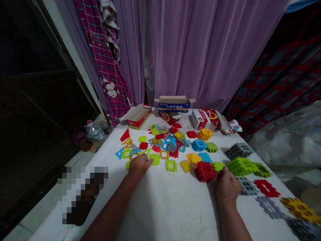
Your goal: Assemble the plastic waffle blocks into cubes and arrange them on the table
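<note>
My left hand (139,164) is closed over the front of the loose pile, its thumb and fingers at the edge of a lime green interlocking tile (154,159). On the right, my right hand (228,184) is closed too, with its fingertips at a second lime green tile (217,166). A red stack of tiles (205,171) stands just left of that hand, and a lime green stack (241,166) lies behind it. A single lime green window tile (171,165) lies between the hands. Grey window tiles (247,186) lie right of my right hand.
A mixed pile of coloured tiles (173,142) covers the table's middle. Yellow (205,134), blue (199,145) and grey stacks (239,150) stand to the right. Cardboard boxes (173,106) line the back. A dark, pixelated object (85,201) lies at the left edge.
</note>
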The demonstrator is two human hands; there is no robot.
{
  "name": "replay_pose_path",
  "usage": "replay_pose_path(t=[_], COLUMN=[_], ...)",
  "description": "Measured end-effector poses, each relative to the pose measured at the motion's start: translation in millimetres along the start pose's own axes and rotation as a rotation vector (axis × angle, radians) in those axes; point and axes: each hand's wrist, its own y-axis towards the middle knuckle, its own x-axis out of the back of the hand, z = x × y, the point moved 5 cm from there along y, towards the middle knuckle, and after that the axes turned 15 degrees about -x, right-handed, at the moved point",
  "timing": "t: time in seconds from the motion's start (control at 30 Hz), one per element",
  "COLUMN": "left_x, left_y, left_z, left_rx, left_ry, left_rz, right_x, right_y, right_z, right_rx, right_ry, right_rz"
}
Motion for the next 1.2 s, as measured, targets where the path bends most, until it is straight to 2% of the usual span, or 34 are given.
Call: replay_pose_path(t=[0.17, 0.27, 0.57, 0.77, 1.03, 1.2], left_x=[-4.4, -10.0, 1.6, 0.7, 0.6, 2.8], left_y=[1, 6, 17, 23, 24, 25], left_z=[-8, -6, -8, -10, -10, -10], left_rx=[-0.363, -0.44, -0.455, -0.45, -0.446, -0.462], left_ry=[0.063, 0.072, 0.103, 0.097, 0.144, 0.166], left_rz=[-0.095, -0.048, -0.009, 0.058, 0.08, 0.076], right_x=[0, 1, 0, 0, -3, -1], right_y=[-1, 0, -3, -6, 3, 3], right_z=[1, -1, 4, 11, -5, -6], right_rx=[-0.008, -0.006, 0.023, 0.054, 0.024, 0.017], right_ry=[-0.009, -0.002, 0.018, 0.013, 0.018, 0.046], right_rz=[0.0, 0.002, 0.01, 0.013, 0.023, -0.007])
